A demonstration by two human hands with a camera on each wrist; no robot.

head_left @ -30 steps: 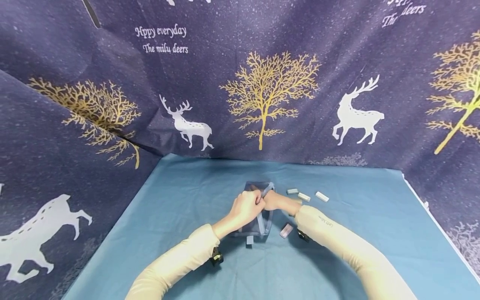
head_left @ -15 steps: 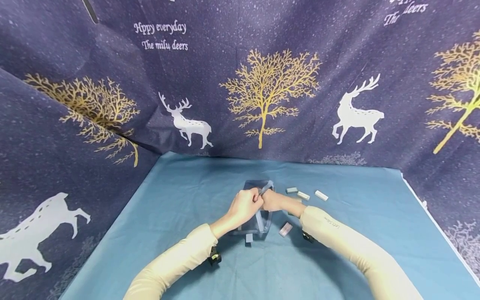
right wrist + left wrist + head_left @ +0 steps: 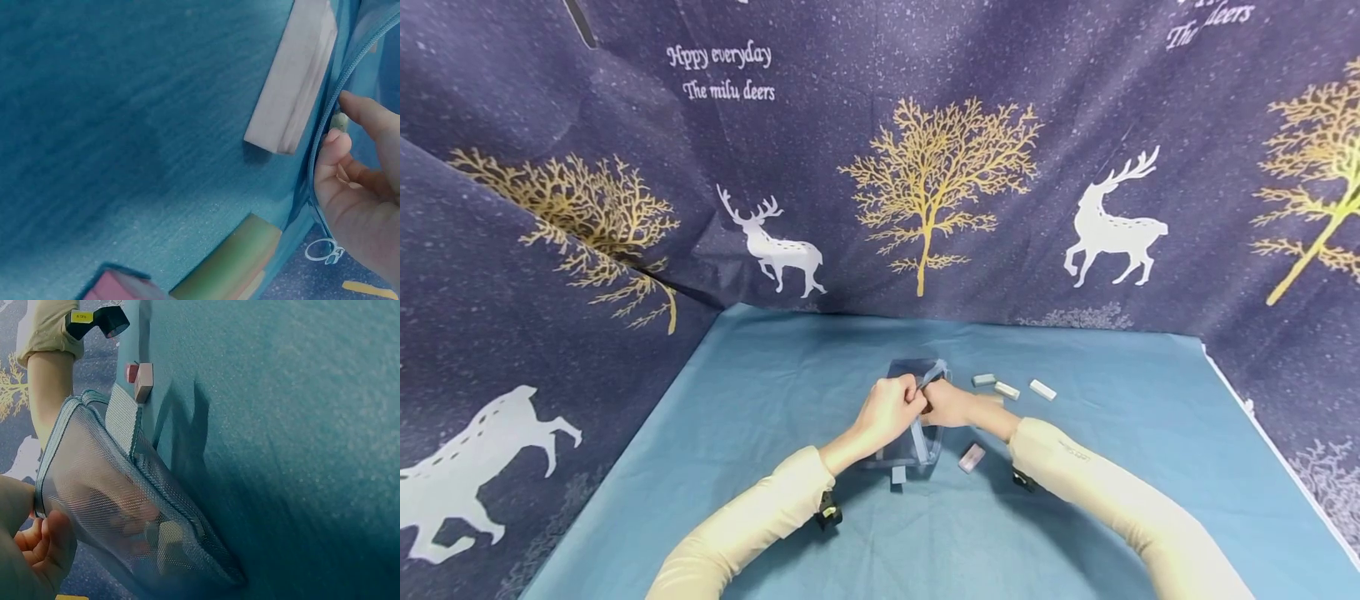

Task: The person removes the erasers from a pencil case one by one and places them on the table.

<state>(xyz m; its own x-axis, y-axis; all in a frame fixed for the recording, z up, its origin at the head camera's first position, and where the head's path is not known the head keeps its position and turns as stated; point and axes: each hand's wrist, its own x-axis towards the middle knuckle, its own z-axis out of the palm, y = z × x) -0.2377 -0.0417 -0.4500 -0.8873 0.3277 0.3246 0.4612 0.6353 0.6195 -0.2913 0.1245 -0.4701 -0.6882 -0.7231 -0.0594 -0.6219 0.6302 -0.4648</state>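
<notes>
A see-through mesh zip pouch (image 3: pixel 898 451) stands on the blue cloth. My left hand (image 3: pixel 883 410) pinches the pouch's upper edge; its curled fingers also show at lower left of the left wrist view. My right hand (image 3: pixel 952 406) reaches into the zipped opening. Through the mesh, the left wrist view shows it near a pale block (image 3: pixel 169 545) and a greenish one beside that. In the right wrist view, my right thumb and forefinger (image 3: pixel 359 112) stand either side of a small pale-green thing (image 3: pixel 339 122); whether they grip it is unclear.
Right of the pouch lie a grey block (image 3: pixel 983 380), a cream block (image 3: pixel 1007 391) and a white block (image 3: pixel 1042 390). A pink block (image 3: pixel 972 458) lies nearer me. A green block (image 3: pixel 231 259) shows in the right wrist view. Printed curtain (image 3: pixel 970 208) hangs behind.
My right hand and forearm have shifted a little to the right, away from my left hand. The left hand keeps its hold on the pouch edge. The outer blocks stay put.
</notes>
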